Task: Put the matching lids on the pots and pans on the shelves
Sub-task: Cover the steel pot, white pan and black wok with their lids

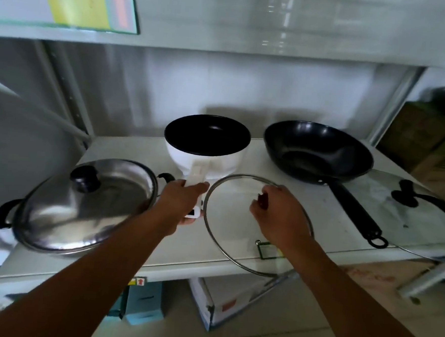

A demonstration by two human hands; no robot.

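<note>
A white pot (206,151) with a black inside stands uncovered at the middle of the shelf (131,251). My left hand (180,205) is wrapped around its white handle. My right hand (278,214) grips the dark knob of a round glass lid (228,226) with a metal rim, held just in front of the pot over the shelf's front edge. A black wok (317,154) with a long black handle sits open to the right. At the left a steel pot with black handles wears a steel lid (87,203). Another glass lid (408,207) with a black knob lies at the far right.
A small green-framed tag (265,250) hangs at the shelf's front edge under the glass lid. Cardboard boxes (433,146) stand at the right beyond the shelf post. Boxes in white and light blue (143,305) sit on the floor below. A shelf board runs overhead.
</note>
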